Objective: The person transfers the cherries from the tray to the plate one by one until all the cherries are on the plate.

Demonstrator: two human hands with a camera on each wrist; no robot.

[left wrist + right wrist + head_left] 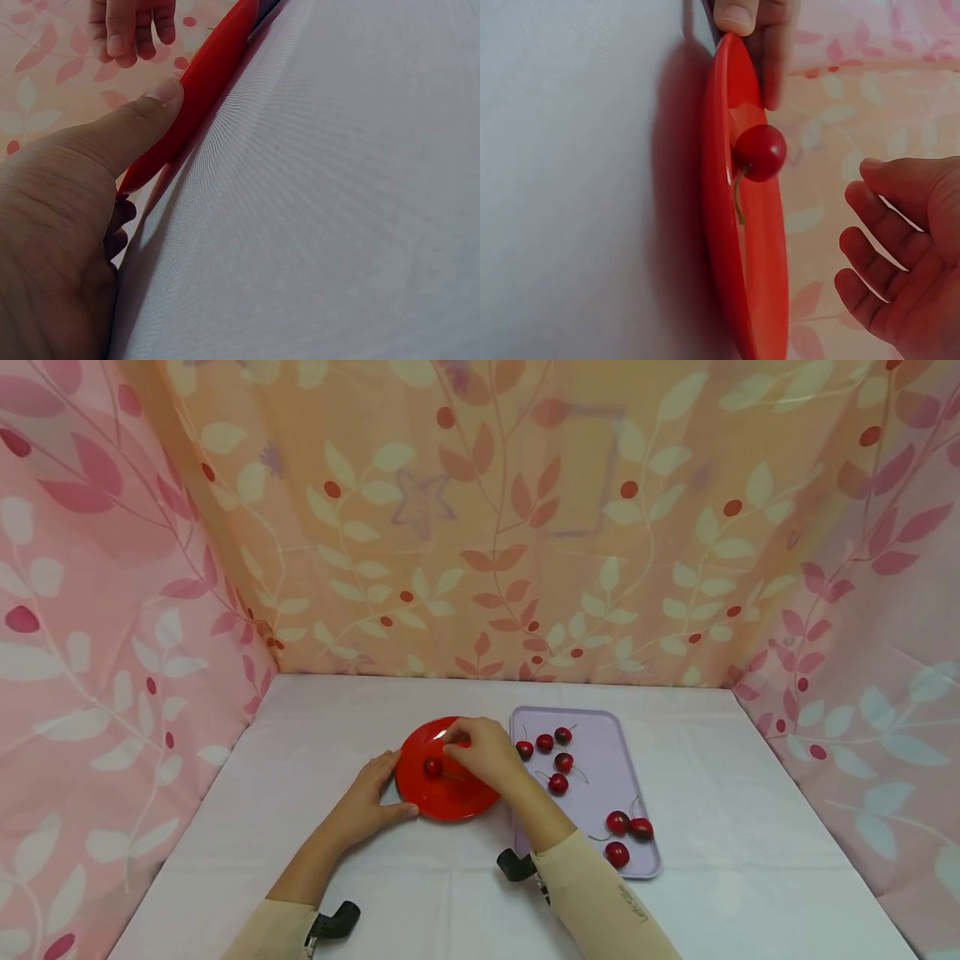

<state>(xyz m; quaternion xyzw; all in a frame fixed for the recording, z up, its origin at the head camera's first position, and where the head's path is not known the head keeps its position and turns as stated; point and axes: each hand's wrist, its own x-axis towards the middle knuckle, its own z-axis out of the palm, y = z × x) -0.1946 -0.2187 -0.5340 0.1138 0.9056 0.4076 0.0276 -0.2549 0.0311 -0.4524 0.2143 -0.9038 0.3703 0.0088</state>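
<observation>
A shallow red plate point(448, 803) lies on the white-covered table, with one cherry point(432, 767) on it, its stem pointing right. My left hand point(362, 806) holds the plate's left rim, its thumb at the near-left edge and its fingers farther round. Above the plate's right part hovers my right hand point(491, 758), fingers loosely bent. In the right wrist view nothing lies between the fingers of this right hand point(907, 247), which is apart from the plate and the cherry point(761, 152).
Right of the plate is a lilac rectangular tray point(603, 768). Several cherries point(558, 784) lie in its far-left part, and 3 more cherries point(617, 854) near its front right corner. Floral cloth point(480, 527) hangs at the back and both sides.
</observation>
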